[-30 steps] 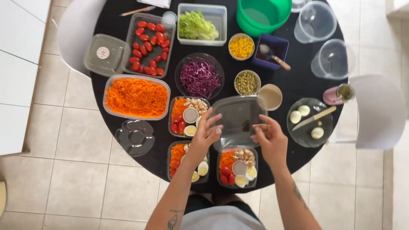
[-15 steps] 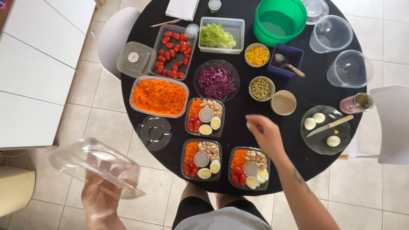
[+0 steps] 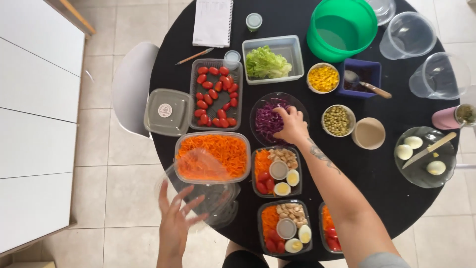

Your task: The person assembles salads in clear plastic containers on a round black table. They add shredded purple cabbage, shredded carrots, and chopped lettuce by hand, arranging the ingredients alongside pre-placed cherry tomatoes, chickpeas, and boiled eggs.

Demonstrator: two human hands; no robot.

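The left hand [image 3: 177, 226] sits at the lower left of the frame, fingers spread wide, its fingertips against the underside of a clear lid [image 3: 201, 186]. The lid is tilted and overlaps the near edge of the carrot tray [image 3: 213, 155]. Half a second ago that hand held the lid well out over the floor at the left; now the lid is back at the rim of the black table [image 3: 391, 198].

The right hand [image 3: 292, 125] is at the centre of the frame, fingers curled down into the cabbage bowl [image 3: 270, 119], touching the purple shreds; whether it pinches any cannot be told. Earlier it hovered lower, above the filled boxes near the bottom edge; it has since reached up across the upper filled box [image 3: 276, 171].

Two more filled boxes lie at the bottom centre, the middle one [image 3: 285, 227] in full view and the other [image 3: 329, 233] mostly hidden under the right forearm. Just left of the cabbage is the tomato tray [image 3: 215, 94], and a grey lid [image 3: 167, 112] lies beside that. Right of the cabbage stand a pea bowl [image 3: 338, 120] and a beige cup [image 3: 369, 133]. The egg plate [image 3: 421, 171] with a knife [image 3: 429, 150] is at the right edge.
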